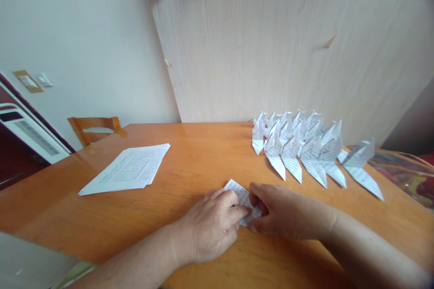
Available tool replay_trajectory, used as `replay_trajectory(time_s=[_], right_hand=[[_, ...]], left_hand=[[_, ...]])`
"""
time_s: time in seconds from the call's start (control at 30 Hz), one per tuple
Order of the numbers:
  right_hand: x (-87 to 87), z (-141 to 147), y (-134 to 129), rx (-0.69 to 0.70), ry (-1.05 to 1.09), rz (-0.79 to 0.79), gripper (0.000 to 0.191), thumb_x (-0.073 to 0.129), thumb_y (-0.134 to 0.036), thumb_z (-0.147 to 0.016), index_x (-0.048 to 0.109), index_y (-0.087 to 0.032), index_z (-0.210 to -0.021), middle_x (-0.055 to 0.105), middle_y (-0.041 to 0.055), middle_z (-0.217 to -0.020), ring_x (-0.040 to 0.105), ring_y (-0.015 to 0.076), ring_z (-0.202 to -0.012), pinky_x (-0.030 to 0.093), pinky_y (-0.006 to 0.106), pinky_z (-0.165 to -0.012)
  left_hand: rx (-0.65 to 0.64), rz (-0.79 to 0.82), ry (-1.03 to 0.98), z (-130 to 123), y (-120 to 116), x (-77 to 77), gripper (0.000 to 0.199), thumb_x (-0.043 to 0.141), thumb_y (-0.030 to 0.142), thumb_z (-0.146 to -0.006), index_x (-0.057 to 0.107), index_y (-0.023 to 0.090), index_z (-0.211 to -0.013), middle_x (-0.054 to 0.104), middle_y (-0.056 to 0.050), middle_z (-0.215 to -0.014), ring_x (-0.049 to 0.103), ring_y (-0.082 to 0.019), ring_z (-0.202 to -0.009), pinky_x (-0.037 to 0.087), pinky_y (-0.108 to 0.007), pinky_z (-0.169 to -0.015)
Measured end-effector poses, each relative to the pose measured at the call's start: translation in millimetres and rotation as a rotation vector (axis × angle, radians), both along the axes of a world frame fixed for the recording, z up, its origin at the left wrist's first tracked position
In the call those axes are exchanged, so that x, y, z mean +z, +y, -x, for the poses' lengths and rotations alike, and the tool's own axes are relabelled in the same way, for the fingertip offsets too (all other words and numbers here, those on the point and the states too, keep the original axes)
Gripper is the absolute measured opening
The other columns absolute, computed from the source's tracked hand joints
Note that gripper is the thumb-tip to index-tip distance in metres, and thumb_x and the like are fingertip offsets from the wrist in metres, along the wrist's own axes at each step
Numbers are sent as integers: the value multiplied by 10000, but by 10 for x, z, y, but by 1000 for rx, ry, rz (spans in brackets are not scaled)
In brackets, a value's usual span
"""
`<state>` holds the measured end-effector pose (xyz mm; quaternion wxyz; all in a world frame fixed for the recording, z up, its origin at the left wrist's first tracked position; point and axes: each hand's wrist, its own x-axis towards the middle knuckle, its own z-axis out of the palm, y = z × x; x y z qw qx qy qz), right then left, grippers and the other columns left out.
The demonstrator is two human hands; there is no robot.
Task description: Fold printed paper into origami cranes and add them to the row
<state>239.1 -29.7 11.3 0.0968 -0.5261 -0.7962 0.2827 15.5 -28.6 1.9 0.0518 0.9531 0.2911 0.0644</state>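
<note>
A small folded piece of printed paper lies on the wooden table in front of me. My left hand presses on it from the left, fingers bent and fingertips against its surface. From the right, my right hand grips the paper's right edge between thumb and curled fingers. Part of the paper is hidden under both hands. To the right stand rows of folded paper figures, made of similar printed paper, with upright peaks and long pointed flaps.
A stack of printed sheets lies at the left of the wooden table. Behind the table are a wooden chair and a pale wood-grain panel. Clear plastic wrapping is at the right edge.
</note>
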Motion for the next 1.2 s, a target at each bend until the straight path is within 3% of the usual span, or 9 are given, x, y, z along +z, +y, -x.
replay_trajectory(time_s=[0.23,0.33,0.4,0.47,0.6,0.73,1.0,1.1,1.2], right_hand=[[58,-14,-28,33,23,24,257,720,-329,-718,594,-211,-908,657,4,-829,531,137,-664,319,245,-541],[54,-39,24,16,82,45,166,672,-261,-743,590,-208,-878,629,-13,-760,513,126,-639,329,235,-537],[27,-52,90,-69,126,-19,34,590,-211,-784,568,-204,-809,602,-17,-708,504,123,-626,332,236,-537],[-11,-53,158,-208,145,-144,50,543,-199,-809,535,-207,-760,583,-15,-679,506,129,-621,331,244,-538],[-86,-9,220,-305,221,-248,117,521,-195,-830,585,-190,-928,627,-3,-739,566,149,-675,387,257,-591],[-148,53,191,-251,338,-184,293,516,-190,-841,580,-143,-1123,673,25,-803,615,166,-722,444,271,-628],[-208,80,167,-292,401,-114,336,527,-211,-859,546,-158,-1190,657,9,-798,594,126,-626,437,236,-556],[-168,120,118,-345,459,25,338,516,-219,-867,509,-177,-1203,667,27,-875,609,104,-576,435,213,-497],[-126,158,63,-335,528,229,329,507,-229,-868,469,-197,-1194,670,16,-833,638,115,-539,454,210,-467]], left_hand=[[-12,5,-54,6,6,-33,302,542,183,-901,636,206,-1187,559,-73,-1049,521,-226,-985,477,-362,-854],[-23,23,-78,19,-2,-34,299,562,248,-911,639,207,-1197,559,-76,-1053,523,-231,-988,471,-373,-869],[-34,32,-101,34,-5,-43,343,590,313,-908,629,211,-1233,561,-77,-1059,524,-235,-984,467,-378,-866],[-38,38,-121,48,-4,-57,405,622,388,-896,619,217,-1263,567,-74,-1058,525,-237,-971,461,-380,-854],[-39,35,-144,72,-2,-79,416,657,472,-877,648,256,-1233,582,-55,-1037,524,-231,-951,430,-379,-836],[-49,21,-167,92,-3,-73,378,670,497,-870,677,289,-1186,593,-39,-1019,522,-222,-950,396,-368,-826],[-14,-16,-168,110,3,-84,567,677,698,-765,688,248,-1108,601,-52,-966,501,-237,-915,353,-376,-821],[15,-34,-173,101,-4,-80,580,677,727,-741,691,238,-1052,600,-49,-946,501,-236,-900,342,-371,-809],[32,-27,-174,89,-17,-53,476,755,618,-737,680,256,-1037,617,-36,-991,510,-234,-917,338,-361,-805]])
